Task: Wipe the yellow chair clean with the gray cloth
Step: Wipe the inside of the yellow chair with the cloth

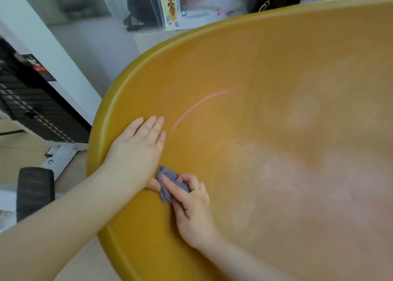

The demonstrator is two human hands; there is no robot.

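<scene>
Gray cloth (pixel 164 185) | bunched, long axis near-far | right hand (pixel 191 204) grips

Large brown Chinese characters, not clearly legible, on a box (pixel 171 4) behind.

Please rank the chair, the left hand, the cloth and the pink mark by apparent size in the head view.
1. Chair
2. Left hand
3. Pink mark and cloth: too alike to rank; the right hand covers part of the cloth.
</scene>
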